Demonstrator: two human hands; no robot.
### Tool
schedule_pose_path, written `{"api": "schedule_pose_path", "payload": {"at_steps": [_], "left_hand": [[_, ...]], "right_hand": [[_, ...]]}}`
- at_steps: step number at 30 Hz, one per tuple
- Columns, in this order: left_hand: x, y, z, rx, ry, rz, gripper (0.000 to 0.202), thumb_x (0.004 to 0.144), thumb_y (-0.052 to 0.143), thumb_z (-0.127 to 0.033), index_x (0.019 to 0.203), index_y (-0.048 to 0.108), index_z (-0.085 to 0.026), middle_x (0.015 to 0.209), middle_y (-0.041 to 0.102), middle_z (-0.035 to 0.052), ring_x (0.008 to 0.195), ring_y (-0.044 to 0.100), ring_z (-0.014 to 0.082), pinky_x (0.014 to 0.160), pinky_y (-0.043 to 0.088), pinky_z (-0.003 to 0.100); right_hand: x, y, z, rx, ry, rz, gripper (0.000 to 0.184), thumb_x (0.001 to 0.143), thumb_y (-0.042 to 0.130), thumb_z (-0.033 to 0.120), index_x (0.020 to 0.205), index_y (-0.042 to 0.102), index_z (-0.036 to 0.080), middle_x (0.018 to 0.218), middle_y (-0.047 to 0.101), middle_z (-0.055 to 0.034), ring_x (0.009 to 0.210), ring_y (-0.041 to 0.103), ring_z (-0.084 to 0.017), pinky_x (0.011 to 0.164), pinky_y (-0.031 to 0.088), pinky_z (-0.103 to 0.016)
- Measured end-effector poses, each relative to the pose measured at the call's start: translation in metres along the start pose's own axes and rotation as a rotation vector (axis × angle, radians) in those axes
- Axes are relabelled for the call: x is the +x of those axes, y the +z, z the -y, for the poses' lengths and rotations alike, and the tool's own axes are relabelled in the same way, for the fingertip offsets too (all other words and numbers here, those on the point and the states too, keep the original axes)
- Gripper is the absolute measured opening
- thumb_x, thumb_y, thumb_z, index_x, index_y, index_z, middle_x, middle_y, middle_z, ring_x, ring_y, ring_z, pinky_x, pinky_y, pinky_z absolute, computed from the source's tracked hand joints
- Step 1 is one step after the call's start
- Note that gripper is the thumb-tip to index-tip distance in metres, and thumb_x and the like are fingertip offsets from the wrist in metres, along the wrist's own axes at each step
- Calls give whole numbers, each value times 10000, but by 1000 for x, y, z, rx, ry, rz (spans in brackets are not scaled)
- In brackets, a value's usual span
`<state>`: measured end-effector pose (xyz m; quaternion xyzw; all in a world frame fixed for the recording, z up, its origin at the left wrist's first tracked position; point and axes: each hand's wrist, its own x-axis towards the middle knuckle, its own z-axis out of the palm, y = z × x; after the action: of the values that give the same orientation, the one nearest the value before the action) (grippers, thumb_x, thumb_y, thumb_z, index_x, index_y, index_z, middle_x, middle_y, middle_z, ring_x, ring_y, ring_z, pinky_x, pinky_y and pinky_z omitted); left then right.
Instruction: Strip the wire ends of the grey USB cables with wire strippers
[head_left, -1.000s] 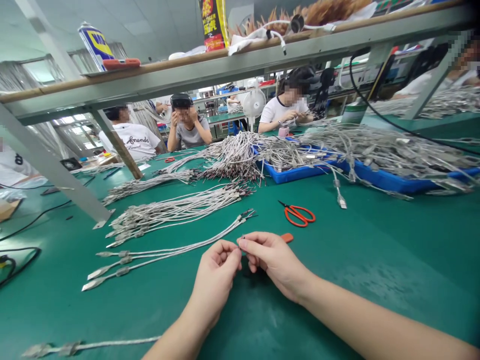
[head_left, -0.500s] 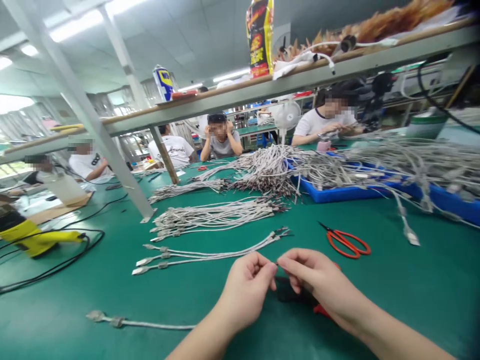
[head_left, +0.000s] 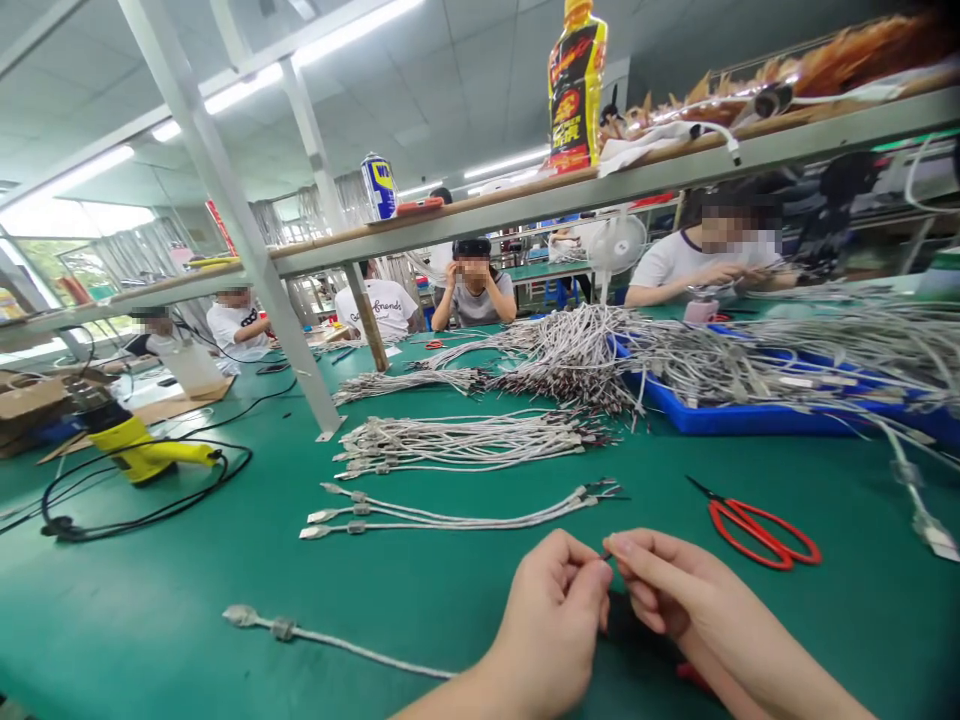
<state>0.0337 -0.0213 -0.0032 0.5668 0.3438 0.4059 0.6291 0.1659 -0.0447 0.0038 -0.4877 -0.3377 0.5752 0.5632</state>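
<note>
My left hand [head_left: 551,620] and my right hand [head_left: 675,590] meet low in the view, fingertips pinching a thin wire end [head_left: 604,553] that comes from a cable hidden in the fingers. A single braided grey cable [head_left: 330,635] with a metal-tipped end lies on the green mat, running toward my left forearm. Beyond my hands lie a small group of similar cables [head_left: 450,515] and a larger bundle [head_left: 465,445]. Beneath my right hand are a dark object [head_left: 630,630] and a red-handled item [head_left: 694,678], both mostly hidden.
Red-handled scissors [head_left: 761,530] lie to the right. A blue tray [head_left: 720,415] heaped with cables stands ahead. A steel shelf leg [head_left: 259,260] rises left of centre beneath a long shelf [head_left: 525,210]. A yellow tool [head_left: 135,450] with black cord sits left. Several co-workers sit beyond.
The whole view has tilted upward and swung left, so the table contents sit further right and lower. My hands still pinch the thin wire, now further right in the picture.
</note>
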Motion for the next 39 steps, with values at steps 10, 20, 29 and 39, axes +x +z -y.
{"api": "schedule_pose_path", "payload": {"at_steps": [10, 20, 29, 39], "left_hand": [[0, -1, 6, -52, 8, -49, 367, 781, 627, -512, 726, 488, -177, 516, 394, -72, 481, 265, 72, 479, 181, 243], [3, -8, 0, 35, -125, 28, 295, 765, 609, -461, 725, 521, -183, 474, 478, -60, 422, 355, 77, 450, 255, 227], [-1, -24, -16, 128, -198, 126, 177, 689, 705, -290, 640, 652, -129, 501, 497, -43, 460, 354, 66, 462, 261, 228], [1, -14, -4, -54, -225, 67, 267, 785, 657, -381, 677, 597, -144, 437, 427, -75, 356, 297, 34, 364, 239, 174]], "right_hand": [[5, -4, -14, -191, -95, 16, 414, 705, 701, 581, 684, 669, 169, 482, 456, 31, 471, 381, -106, 456, 246, -247], [-1, 1, -4, -280, -52, -40, 375, 716, 676, 542, 661, 636, 173, 463, 450, 33, 454, 378, -108, 434, 210, -236], [-3, -1, 3, -319, -12, 95, 363, 709, 694, 527, 677, 622, 173, 469, 491, 37, 450, 386, -92, 442, 225, -223], [3, -2, -4, -100, -19, 136, 325, 741, 729, 465, 775, 669, 148, 567, 566, 17, 486, 404, -83, 470, 321, -213]]}}
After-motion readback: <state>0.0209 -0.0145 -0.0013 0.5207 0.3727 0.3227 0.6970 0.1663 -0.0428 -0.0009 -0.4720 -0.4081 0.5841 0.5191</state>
